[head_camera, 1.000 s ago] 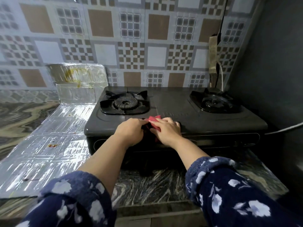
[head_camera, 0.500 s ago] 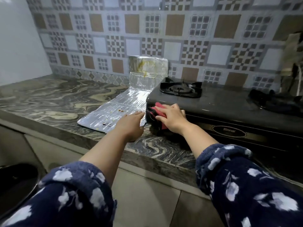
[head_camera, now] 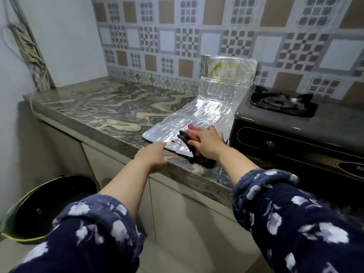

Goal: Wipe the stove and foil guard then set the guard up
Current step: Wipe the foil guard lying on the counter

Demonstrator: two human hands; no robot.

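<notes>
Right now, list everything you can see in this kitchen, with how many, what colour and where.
foil guard: one, silver with yellow and dark stains, lying on the counter left of the stove, far panel leaning on the wall
cloth: one, red and black, on the guard's near end under the right hand
stove: one, dark grey, on the counter at right
burner grate: one in view, black, on the stove top
counter: one, grey and beige marble pattern
wall tiles: many, brown, white and grey checks, behind the counter
bin: one, black with a green rim, on the floor lower left
cables: a bundle, pale, in the left corner
left hand: open, at the counter's front edge
right hand: pressing the cloth
sleeves: two, navy with white flowers
</notes>
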